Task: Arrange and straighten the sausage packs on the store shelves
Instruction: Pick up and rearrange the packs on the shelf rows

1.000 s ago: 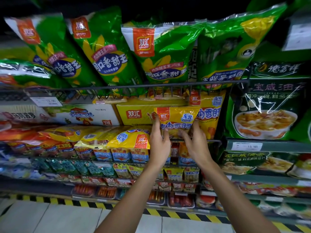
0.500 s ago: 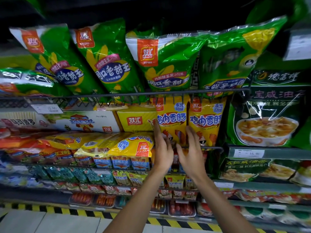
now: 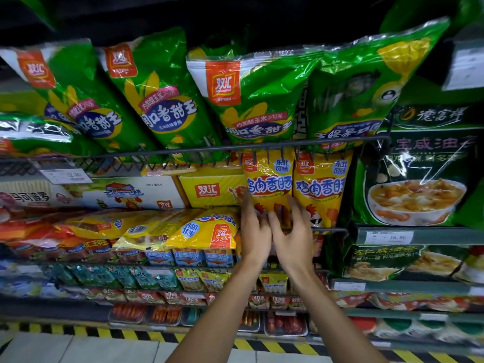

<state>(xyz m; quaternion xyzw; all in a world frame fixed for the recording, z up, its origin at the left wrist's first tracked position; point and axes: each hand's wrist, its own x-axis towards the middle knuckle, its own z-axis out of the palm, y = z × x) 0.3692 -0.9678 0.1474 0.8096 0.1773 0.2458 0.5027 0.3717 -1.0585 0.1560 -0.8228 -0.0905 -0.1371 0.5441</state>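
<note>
Store aisle, wire-front shelves stacked several tiers deep, hazard-striped floor edge (image 3: 262, 344) at the bottom.

Landmark: the yellow chicken-sausage pack (image 3: 268, 189) standing upright on the middle tier, top edge just under the wire rail (image 3: 183, 153) of the tier above. Both hands are at its lower half. The left hand (image 3: 255, 231) lies along its left edge, fingers extended, pressing rather than wrapping. The right hand (image 3: 293, 231) is at its lower right corner, fingers loosely spread against the face; thumb position unclear, so I can't rule out a light pinch. Reads as squaring the pack upright and flush with its neighbour — hands flank it so it can't tip either way.

Immediately right of it, touching: a second identical pack (image 3: 320, 189), also upright. Left of it: a yellow box (image 3: 212, 188), then a white carton (image 3: 110, 192). Below-left: yellow packs lying flat and skewed (image 3: 204, 229) — likely the next ones needing attention. Above: large green corn-sausage bags (image 3: 251, 100) leaning forward on the rail, which is what stops them sliding off. Far right: dark green soup-mix bag (image 3: 419, 179), not part of the job.
</note>
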